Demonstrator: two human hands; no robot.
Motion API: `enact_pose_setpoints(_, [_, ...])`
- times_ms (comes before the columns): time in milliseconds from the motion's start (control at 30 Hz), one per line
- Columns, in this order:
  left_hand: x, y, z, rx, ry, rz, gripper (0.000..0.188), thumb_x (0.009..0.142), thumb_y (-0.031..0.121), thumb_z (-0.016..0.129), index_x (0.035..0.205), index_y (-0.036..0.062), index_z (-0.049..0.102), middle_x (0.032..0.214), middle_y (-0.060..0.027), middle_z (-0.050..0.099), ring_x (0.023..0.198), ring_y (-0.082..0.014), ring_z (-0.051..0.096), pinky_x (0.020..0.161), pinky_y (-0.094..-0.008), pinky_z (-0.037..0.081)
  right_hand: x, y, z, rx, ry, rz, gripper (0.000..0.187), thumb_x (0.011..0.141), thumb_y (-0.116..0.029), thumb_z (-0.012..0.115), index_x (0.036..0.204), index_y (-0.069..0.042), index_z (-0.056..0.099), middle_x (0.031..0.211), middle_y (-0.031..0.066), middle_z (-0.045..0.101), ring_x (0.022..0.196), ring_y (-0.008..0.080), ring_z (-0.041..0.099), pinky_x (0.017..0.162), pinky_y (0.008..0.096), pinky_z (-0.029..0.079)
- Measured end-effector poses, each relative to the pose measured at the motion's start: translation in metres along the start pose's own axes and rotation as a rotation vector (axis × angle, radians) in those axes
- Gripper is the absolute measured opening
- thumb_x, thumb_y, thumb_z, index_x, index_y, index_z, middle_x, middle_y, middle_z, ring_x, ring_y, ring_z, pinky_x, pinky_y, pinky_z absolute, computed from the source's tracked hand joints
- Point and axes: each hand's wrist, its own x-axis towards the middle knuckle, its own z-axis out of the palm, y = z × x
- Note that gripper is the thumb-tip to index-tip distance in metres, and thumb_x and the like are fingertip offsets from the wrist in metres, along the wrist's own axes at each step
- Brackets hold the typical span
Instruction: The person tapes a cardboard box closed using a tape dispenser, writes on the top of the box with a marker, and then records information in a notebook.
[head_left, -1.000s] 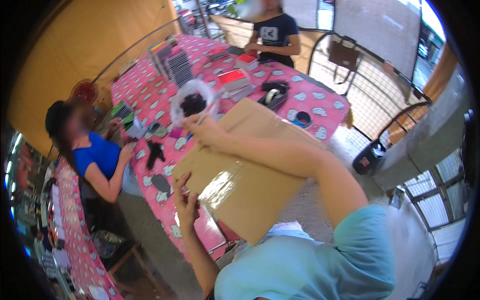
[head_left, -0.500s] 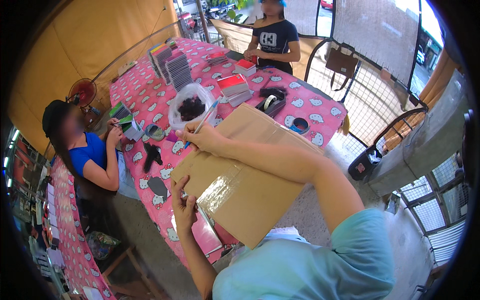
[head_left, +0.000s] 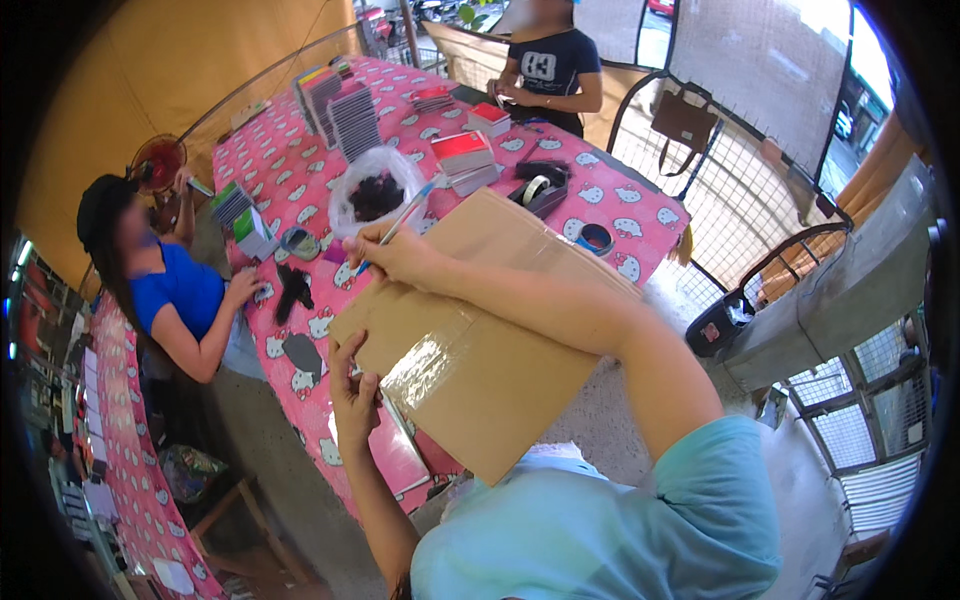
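Note:
A flattened brown cardboard box (head_left: 500, 350), with a strip of shiny clear tape across it, lies tilted in front of me over the table's near edge. Near its far left corner my right hand (head_left: 400, 255) is closed around a blue and white pen (head_left: 412, 212), the tip close to the cardboard. My right forearm rests across the box. At the box's left edge my left hand (head_left: 352, 395) grips the cardboard, thumb and fingers bent around the rim. Partly under the box, beside my left wrist, is a pink flat booklet-like item (head_left: 397, 450).
The pink patterned tablecloth (head_left: 625, 225) carries stacked cards (head_left: 355, 125), a plastic bag of dark hair-like strands (head_left: 375, 195), a tape dispenser (head_left: 540, 190), a tape roll (head_left: 595, 238) and a dark tuft (head_left: 292, 292). Co-workers stand left (head_left: 185, 290) and at the far side (head_left: 555, 70).
The left co-worker has raised one hand with a small item and set the other on the table. My hands keep their hold; the view has shifted slightly.

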Motion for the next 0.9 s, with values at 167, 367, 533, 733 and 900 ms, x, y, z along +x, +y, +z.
enact_pose_setpoints(167, [0.001, 0.007, 0.005, -0.014, 0.028, 0.016, 0.062, 0.084, 0.045, 0.068, 0.132, 0.0104, 0.052, 0.153, -0.0139, 0.026, 0.055, -0.0054, 0.050, 0.044, -0.0194, 0.039, -0.001, 0.001, -0.007, 0.052, -0.097, -0.063, 0.041, 0.093, -0.042, 0.062, 0.074, -0.006, 0.066, 0.056, -0.0020, 0.055, 0.047, 0.0040, 0.048, 0.043, 0.0213, 0.033])
enact_pose_setpoints(367, [0.001, 0.002, 0.002, -0.048, 0.000, -0.009, 0.060, 0.083, 0.042, 0.069, 0.132, 0.0128, 0.054, 0.155, -0.0169, 0.022, 0.056, -0.0049, 0.051, 0.046, -0.0189, 0.040, -0.005, -0.007, 0.000, -0.084, -0.117, -0.070, 0.031, 0.090, -0.034, 0.068, 0.078, -0.006, 0.064, 0.060, -0.0026, 0.055, 0.051, 0.0033, 0.046, 0.045, 0.0212, 0.031])
enact_pose_setpoints(533, [0.002, 0.000, -0.002, -0.052, -0.011, -0.037, 0.057, 0.084, 0.037, 0.068, 0.133, 0.0131, 0.052, 0.155, -0.0168, 0.022, 0.056, -0.0048, 0.052, 0.047, -0.0185, 0.041, -0.004, -0.004, -0.001, -0.081, -0.128, -0.076, 0.026, 0.087, -0.029, 0.072, 0.079, -0.006, 0.065, 0.064, -0.0025, 0.057, 0.055, 0.0033, 0.048, 0.048, 0.0217, 0.034])
enact_pose_setpoints(733, [0.000, 0.001, 0.001, -0.068, -0.015, -0.045, 0.053, 0.085, 0.026, 0.066, 0.134, 0.0138, 0.051, 0.155, -0.0169, 0.021, 0.055, -0.0044, 0.051, 0.047, -0.0182, 0.041, -0.003, 0.001, -0.002, -0.112, -0.105, -0.084, 0.026, 0.083, -0.026, 0.076, 0.077, -0.002, 0.065, 0.067, 0.0003, 0.062, 0.060, 0.0052, 0.055, 0.053, 0.0238, 0.044])
enact_pose_setpoints(900, [0.000, 0.000, -0.002, -0.035, -0.004, -0.036, 0.051, 0.084, 0.020, 0.066, 0.133, 0.0136, 0.053, 0.156, -0.0182, 0.018, 0.054, -0.0040, 0.050, 0.046, -0.0184, 0.041, -0.005, -0.008, 0.000, -0.130, -0.124, -0.003, 0.031, 0.082, -0.032, 0.076, 0.077, -0.003, 0.065, 0.066, 0.0002, 0.061, 0.058, 0.0053, 0.054, 0.052, 0.0232, 0.042])
